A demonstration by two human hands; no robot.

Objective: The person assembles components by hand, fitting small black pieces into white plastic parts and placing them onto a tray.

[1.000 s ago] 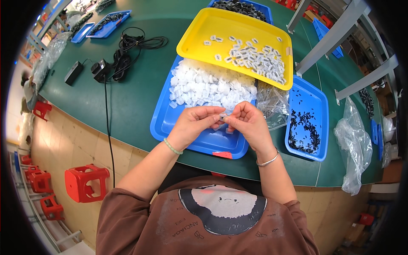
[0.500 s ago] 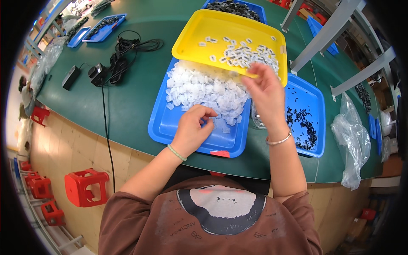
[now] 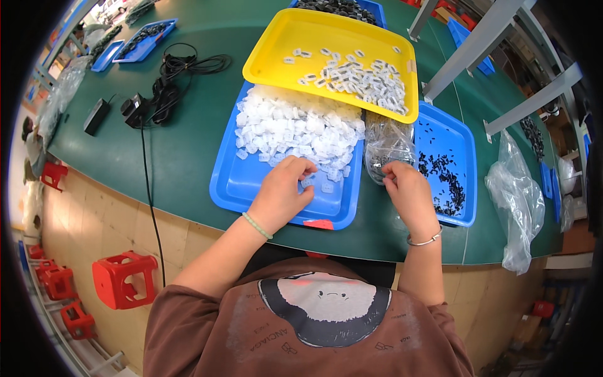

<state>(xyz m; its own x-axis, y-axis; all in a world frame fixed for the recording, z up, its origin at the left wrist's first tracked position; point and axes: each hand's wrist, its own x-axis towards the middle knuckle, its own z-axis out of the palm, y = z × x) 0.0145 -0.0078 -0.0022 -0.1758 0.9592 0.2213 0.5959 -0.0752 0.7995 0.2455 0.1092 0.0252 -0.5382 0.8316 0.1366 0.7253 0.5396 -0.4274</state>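
Note:
My left hand (image 3: 282, 193) is over the front part of a blue tray (image 3: 242, 187), its fingers curled and thumb bent toward them. Beside its fingertips are loose translucent white plastic pieces (image 3: 301, 129), heaped toward the back of the tray. Whether a piece is between those fingers is unclear. At the mouth of a clear plastic bag (image 3: 384, 143) holding small, dark-looking contents, my right hand (image 3: 411, 193) has thumb and fingers pinched together; what they grip is hidden. Above the heap, a yellow tray (image 3: 276, 38) carries small white pieces with dark centres (image 3: 361, 80).
Right of the bag, a blue tray (image 3: 463, 141) holds tiny black parts (image 3: 447, 182). An empty-looking clear bag (image 3: 516, 198) lies near grey metal posts (image 3: 468, 56). Black cables (image 3: 166, 94) and an adapter (image 3: 97, 116) sit left. A red stool (image 3: 125, 279) stands below.
My right hand has moved down and toward me, from the yellow tray's front edge to the clear bag. My left hand stays over the blue tray. The whole view has shifted slightly.

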